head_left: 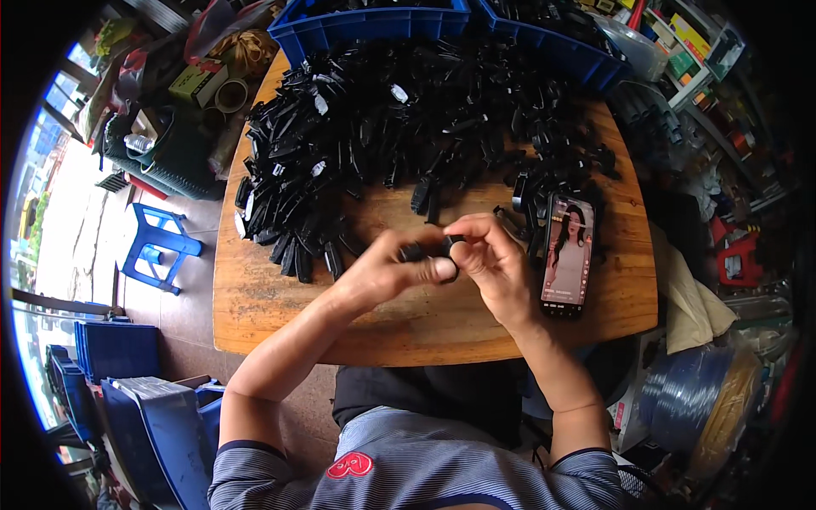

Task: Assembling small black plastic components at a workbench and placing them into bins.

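Your left hand (378, 270) is curled, with a dark part showing between its blurred fingers and thumb; your right hand (501, 270) pinches a small black piece (455, 241) between thumb and forefinger, nearly closed; I cannot tell whether both hold the same piece. It is in front of you, above the bare near part of the wooden table (280, 310); it could slip, because the grip is only of fingertips, and then it may fall among the heaped black parts (340, 144), where it is difficult to recognise; your right wrist is also near the phone (563, 263), so a wide movement could push it; the dark portions seem to lie left to right, but your fingers cover much, so I cannot be sure of the long axis, nor which end points where.
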A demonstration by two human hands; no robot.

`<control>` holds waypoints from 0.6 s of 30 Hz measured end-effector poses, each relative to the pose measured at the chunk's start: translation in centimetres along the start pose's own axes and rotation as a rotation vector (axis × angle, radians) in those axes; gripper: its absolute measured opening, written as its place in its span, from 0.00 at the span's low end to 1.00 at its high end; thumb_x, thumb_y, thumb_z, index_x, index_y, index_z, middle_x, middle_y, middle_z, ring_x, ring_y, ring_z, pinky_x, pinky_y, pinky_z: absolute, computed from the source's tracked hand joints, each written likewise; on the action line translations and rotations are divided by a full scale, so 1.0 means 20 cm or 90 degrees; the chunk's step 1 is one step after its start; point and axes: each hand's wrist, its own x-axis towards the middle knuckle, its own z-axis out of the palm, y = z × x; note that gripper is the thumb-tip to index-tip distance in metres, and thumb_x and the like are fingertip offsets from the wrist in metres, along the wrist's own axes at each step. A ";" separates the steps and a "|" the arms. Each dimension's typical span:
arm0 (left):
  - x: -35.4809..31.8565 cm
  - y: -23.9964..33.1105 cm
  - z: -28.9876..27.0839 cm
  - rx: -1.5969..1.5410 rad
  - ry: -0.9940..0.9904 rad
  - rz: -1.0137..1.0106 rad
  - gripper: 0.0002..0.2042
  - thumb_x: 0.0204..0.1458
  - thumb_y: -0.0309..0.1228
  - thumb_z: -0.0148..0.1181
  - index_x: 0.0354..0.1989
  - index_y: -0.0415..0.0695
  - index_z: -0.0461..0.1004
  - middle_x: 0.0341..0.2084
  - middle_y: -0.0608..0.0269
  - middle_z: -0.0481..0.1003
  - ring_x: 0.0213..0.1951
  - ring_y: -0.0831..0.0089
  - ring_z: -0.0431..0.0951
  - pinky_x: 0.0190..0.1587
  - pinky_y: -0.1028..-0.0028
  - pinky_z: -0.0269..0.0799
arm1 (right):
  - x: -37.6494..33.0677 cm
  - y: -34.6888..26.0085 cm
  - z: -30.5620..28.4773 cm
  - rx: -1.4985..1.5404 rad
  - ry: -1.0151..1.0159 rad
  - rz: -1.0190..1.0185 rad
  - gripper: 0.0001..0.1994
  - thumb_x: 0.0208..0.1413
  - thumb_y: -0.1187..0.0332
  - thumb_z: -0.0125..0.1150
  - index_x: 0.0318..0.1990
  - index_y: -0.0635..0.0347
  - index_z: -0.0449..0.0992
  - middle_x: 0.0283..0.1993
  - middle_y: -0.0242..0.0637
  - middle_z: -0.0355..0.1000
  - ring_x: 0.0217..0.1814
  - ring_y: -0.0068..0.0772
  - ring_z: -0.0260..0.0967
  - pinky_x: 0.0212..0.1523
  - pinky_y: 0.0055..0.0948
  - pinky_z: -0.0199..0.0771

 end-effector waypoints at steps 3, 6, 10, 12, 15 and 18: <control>0.02 -0.05 0.05 0.100 0.004 0.107 0.24 0.46 0.32 0.65 0.50 0.34 0.66 0.33 0.58 0.75 0.39 0.72 0.75 0.44 0.74 0.69 | 0.00 0.00 -0.03 -0.293 0.046 -0.123 0.16 0.54 0.58 0.59 0.40 0.62 0.70 0.39 0.33 0.67 0.38 0.18 0.63 0.39 0.19 0.66; 0.03 0.00 -0.04 -0.016 0.065 0.044 0.19 0.46 0.25 0.61 0.49 0.38 0.68 0.29 0.58 0.75 0.31 0.74 0.76 0.36 0.75 0.73 | 0.07 -0.04 -0.10 -0.736 0.180 -0.298 0.16 0.50 0.62 0.62 0.44 0.61 0.71 0.40 0.36 0.69 0.41 0.34 0.64 0.43 0.32 0.63; 0.14 -0.01 -0.18 0.435 0.180 0.344 0.18 0.40 0.19 0.60 0.43 0.44 0.71 0.32 0.59 0.72 0.40 0.63 0.72 0.41 0.70 0.69 | 0.02 -0.01 -0.12 -0.998 0.112 -0.073 0.14 0.45 0.71 0.61 0.42 0.59 0.73 0.38 0.34 0.68 0.42 0.37 0.61 0.42 0.35 0.58; 0.19 -0.04 -0.17 0.552 0.203 0.343 0.18 0.38 0.20 0.60 0.42 0.44 0.72 0.32 0.58 0.70 0.40 0.60 0.70 0.41 0.68 0.69 | 0.03 0.00 -0.10 -0.947 0.069 -0.108 0.10 0.44 0.73 0.60 0.37 0.59 0.74 0.36 0.35 0.66 0.41 0.37 0.61 0.41 0.35 0.58; 0.23 -0.11 -0.14 0.699 0.225 0.330 0.17 0.37 0.22 0.60 0.40 0.44 0.72 0.31 0.57 0.67 0.40 0.58 0.68 0.41 0.65 0.69 | 0.02 0.02 -0.08 -0.840 0.045 -0.161 0.06 0.45 0.77 0.57 0.33 0.63 0.73 0.34 0.38 0.66 0.41 0.41 0.62 0.42 0.36 0.62; 0.20 -0.10 -0.15 0.749 0.256 0.270 0.11 0.43 0.29 0.62 0.36 0.44 0.72 0.31 0.59 0.66 0.41 0.59 0.67 0.41 0.65 0.67 | 0.02 0.05 -0.07 -0.777 0.054 -0.165 0.06 0.49 0.78 0.53 0.35 0.65 0.72 0.34 0.40 0.67 0.39 0.41 0.64 0.41 0.34 0.65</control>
